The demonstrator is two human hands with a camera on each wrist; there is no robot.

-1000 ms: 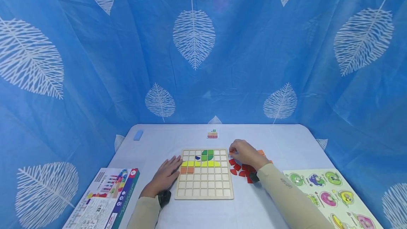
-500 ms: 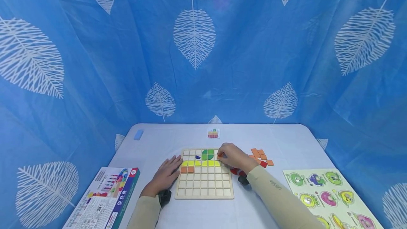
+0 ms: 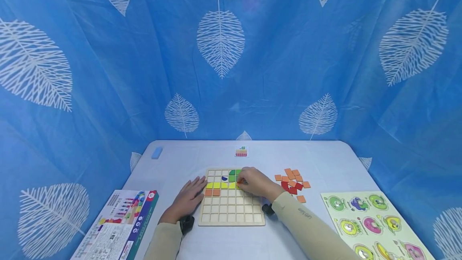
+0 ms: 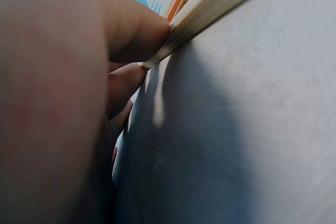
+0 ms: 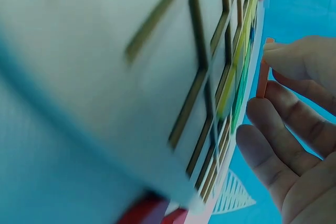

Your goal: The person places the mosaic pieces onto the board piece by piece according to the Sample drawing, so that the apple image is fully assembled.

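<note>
A wooden grid board (image 3: 232, 220) lies on the table, with green, yellow, orange and dark blue tiles set in its upper rows. Between thumb and fingers, my right hand (image 3: 254, 181) pinches an orange tile (image 5: 264, 72) above the board's upper right part. In the right wrist view that tile is held edge-on, apart from the grid. My left hand (image 3: 188, 196) rests at the board's left edge with fingers extended. The left wrist view has its thumb (image 4: 139, 30) touching the board's side. Two orange tiles (image 3: 212, 192) sit in the row below the yellow ones.
Loose orange and red tiles (image 3: 292, 183) lie right of the board. A small picture card (image 3: 242, 151) lies behind it, and a blue block (image 3: 157, 153) at the back left. A printed box (image 3: 119, 224) is at left, a fruit picture board (image 3: 375, 224) at right.
My right hand has carried an orange tile leftward from the loose pile to over the board, uncovering more of the pile. My left hand has stayed in place.
</note>
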